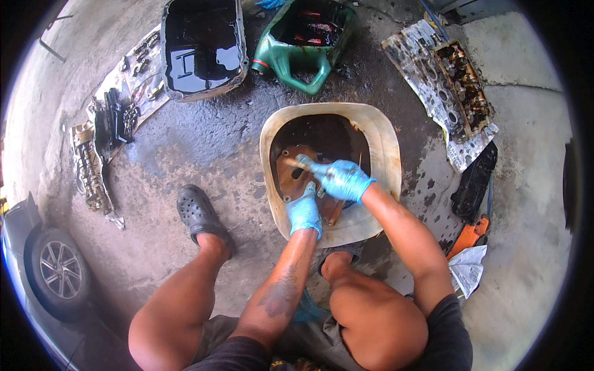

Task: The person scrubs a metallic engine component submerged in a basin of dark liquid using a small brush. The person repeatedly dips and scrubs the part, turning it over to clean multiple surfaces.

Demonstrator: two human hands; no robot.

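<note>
A pale, rounded basin (387, 151) with dark liquid inside stands on the floor before me. In it lies a brownish metal engine part (288, 182) with bolt holes, tilted against the basin's inner side. My left hand (304, 212), in a blue glove, grips the part's near edge, fingers partly hidden by the part. Above the part, my right hand (346, 179), also gloved, is closed round a brush (292, 162) whose tan end is blurred over the metal. A thin rod-like piece (336, 212) rests in the basin beside the left hand.
Beyond the basin are a metal pan (171, 94) of dark liquid and a cut-open green jug (289, 69). Engine parts (88, 167) lie on newspaper at left. At right are a cylinder head (465, 86), a black cover (475, 185) and an orange object (469, 237). A car wheel (60, 269) is lower left.
</note>
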